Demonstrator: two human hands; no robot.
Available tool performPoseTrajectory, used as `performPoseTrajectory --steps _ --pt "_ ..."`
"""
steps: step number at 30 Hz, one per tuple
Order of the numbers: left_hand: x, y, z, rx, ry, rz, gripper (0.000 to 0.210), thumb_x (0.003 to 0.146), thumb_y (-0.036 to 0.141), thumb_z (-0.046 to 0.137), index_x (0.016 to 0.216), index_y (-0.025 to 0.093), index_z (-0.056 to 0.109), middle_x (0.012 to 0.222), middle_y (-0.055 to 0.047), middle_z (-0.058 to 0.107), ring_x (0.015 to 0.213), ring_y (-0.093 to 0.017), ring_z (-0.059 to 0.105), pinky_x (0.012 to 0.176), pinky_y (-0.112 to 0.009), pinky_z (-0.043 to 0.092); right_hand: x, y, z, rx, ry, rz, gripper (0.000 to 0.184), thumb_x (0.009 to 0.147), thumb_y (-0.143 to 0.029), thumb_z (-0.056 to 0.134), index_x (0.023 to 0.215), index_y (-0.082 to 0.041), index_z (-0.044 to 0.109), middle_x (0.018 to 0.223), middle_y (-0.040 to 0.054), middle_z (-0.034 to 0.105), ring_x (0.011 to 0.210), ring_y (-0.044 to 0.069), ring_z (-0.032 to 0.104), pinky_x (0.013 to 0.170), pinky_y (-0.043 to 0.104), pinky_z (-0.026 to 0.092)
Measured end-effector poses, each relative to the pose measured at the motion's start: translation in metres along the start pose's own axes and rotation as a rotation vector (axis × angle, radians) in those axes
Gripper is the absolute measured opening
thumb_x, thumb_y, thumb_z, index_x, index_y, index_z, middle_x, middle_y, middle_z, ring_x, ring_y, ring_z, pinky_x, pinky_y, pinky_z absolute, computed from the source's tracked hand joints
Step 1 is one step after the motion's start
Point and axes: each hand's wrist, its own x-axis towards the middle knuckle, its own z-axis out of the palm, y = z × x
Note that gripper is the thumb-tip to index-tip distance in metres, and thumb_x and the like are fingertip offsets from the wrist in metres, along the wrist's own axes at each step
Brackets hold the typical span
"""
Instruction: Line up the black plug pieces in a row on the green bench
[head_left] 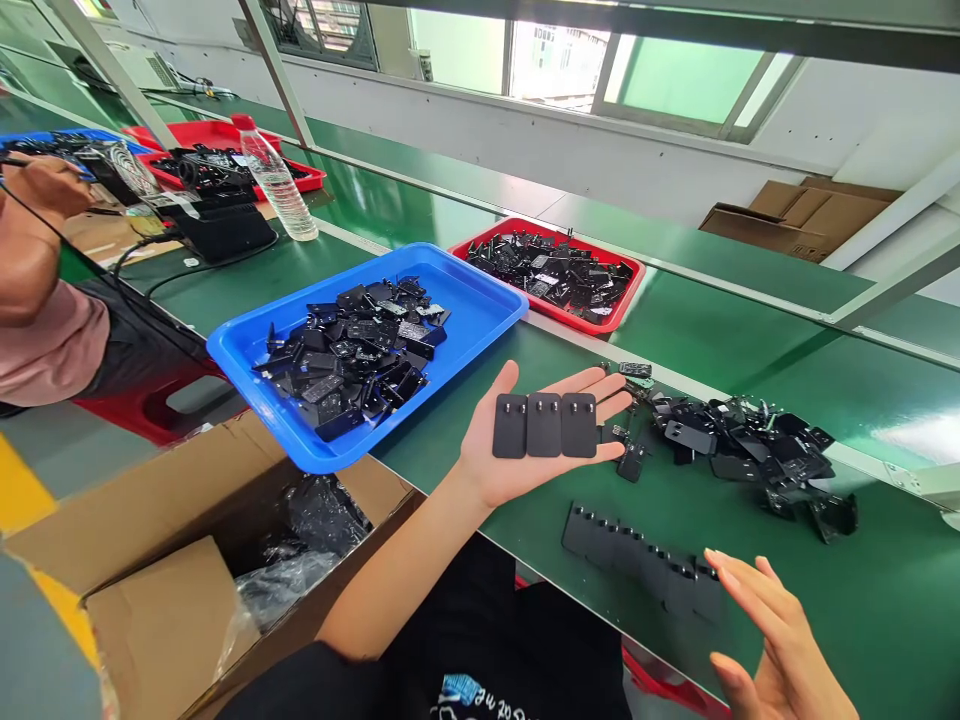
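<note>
My left hand (495, 465) is palm up, its fingers stretched out, and holds three flat black plug covers (544, 425) lying side by side across the palm and fingers. Each one shows a pair of short metal pins near its top edge. A row of similar covers (637, 555) lies on the green bench to the right, pins along the far edge. My right hand (780, 630) is open at the row's right end, thumb and fingers apart; whether a fingertip touches the last cover I cannot tell. Beyond the row is a loose heap of black parts (742, 440).
A blue tray (480, 285) and a red tray (634, 300) hold black parts. An open cardboard box (165, 610) with plastic-wrapped pieces stands below the bench edge. A water bottle (277, 185) stands farther left, near another person's arm (30, 240). Metal posts rise from the bench.
</note>
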Motion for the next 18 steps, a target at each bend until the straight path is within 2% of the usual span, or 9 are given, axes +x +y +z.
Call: performPoseTrajectory --steps 18 --pt "-0.005 -0.0028 0.0079 0.015 -0.024 -0.006 0.075 0.096 0.058 0.017 0.149 0.005 0.022 0.15 -0.016 0.036 0.144 -0.029 0.024 0.117 -0.06 0.008 -0.0016 -0.0015 0.0012 -0.037 -0.033 -0.031 0.039 0.094 -0.036 0.055 0.129 -0.018 0.056 0.116 0.0117 0.061 0.12 0.03 0.053 0.106 0.053 0.039"
